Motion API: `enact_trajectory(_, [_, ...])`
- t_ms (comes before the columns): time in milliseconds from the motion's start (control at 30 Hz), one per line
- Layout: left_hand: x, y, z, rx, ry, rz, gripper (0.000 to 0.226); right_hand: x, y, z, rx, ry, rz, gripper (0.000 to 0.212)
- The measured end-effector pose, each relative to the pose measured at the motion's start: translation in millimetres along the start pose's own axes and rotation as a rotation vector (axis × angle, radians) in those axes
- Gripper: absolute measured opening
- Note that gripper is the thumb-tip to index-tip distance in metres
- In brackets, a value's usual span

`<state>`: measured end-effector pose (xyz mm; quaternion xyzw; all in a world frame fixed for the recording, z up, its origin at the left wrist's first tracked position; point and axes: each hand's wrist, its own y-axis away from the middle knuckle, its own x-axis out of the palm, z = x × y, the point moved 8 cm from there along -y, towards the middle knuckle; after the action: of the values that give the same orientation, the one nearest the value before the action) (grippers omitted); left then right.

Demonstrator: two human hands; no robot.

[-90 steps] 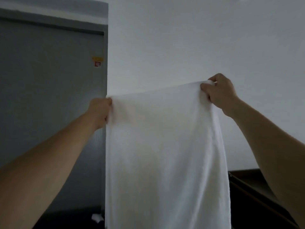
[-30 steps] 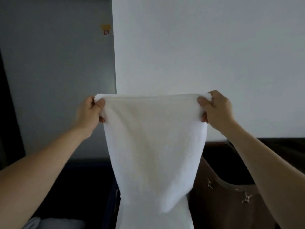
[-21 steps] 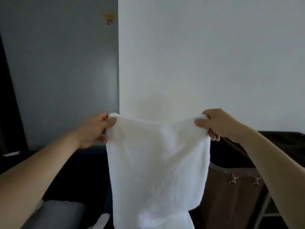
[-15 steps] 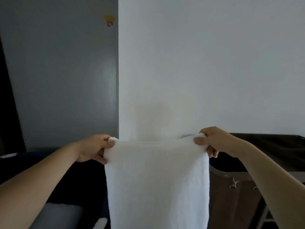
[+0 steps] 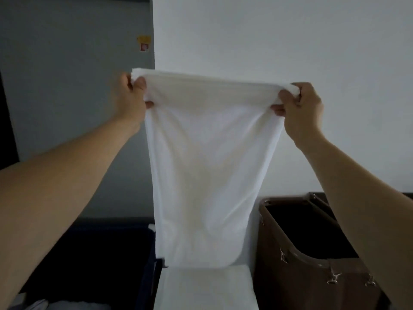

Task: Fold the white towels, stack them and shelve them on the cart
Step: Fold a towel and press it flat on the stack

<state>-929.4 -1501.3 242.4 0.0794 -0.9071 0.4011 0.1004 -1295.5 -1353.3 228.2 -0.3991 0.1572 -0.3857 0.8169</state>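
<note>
"Head view: where is the towel?"

"The white towel (image 5: 207,153) hangs in the air, pulled taut along its top edge between two raised hands. Its bottom end is a rounded fold."

"How do the hands have it?"

"The left hand (image 5: 131,101) has its grip closed on the top left corner, thumb on the near side and fingers curled behind the cloth. The right hand (image 5: 301,108) pinches the top right corner, with the cloth bunched up in its grip."

"What lies under it?"

"A folded towel (image 5: 205,287), flat and white, directly below. The hanging fold comes right down to it, though I cannot tell whether the two touch."

"And on either side?"

"Just right of the folded towel stands a brown hamper (image 5: 290,276), open at the top and dark inside, with small metal clips (image 5: 333,280) along its front. To the left is a dark blue bin (image 5: 154,276) with some pale cloth (image 5: 67,306) low in it."

"Behind?"

"A white wall (image 5: 268,41) fills the right, and a grey door (image 5: 67,86) the left, carrying a small yellow and red sticker (image 5: 144,43) near its edge."
</note>
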Motion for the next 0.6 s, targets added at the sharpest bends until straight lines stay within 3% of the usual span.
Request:
enact_trajectory(133, [-12,10,-11,-0.018,0.052,0.056,0.013,-13,14,19,-0.019,0.04,0.029,0.017])
enact_trajectory(300, [-46,74,12,-0.199,-0.008,0.243,0.012,-38,66,3,0.096,0.131,0.103,0.009])
enact_trajectory(467, [-101,162,45,-0.424,-0.183,0.443,0.006,-60,152,-22,0.232,0.243,0.334,0.009])
enact_trajectory(600, [-137,234,79,-0.605,-0.3,0.601,0.023,-71,221,-51,0.378,0.319,0.561,0.012])
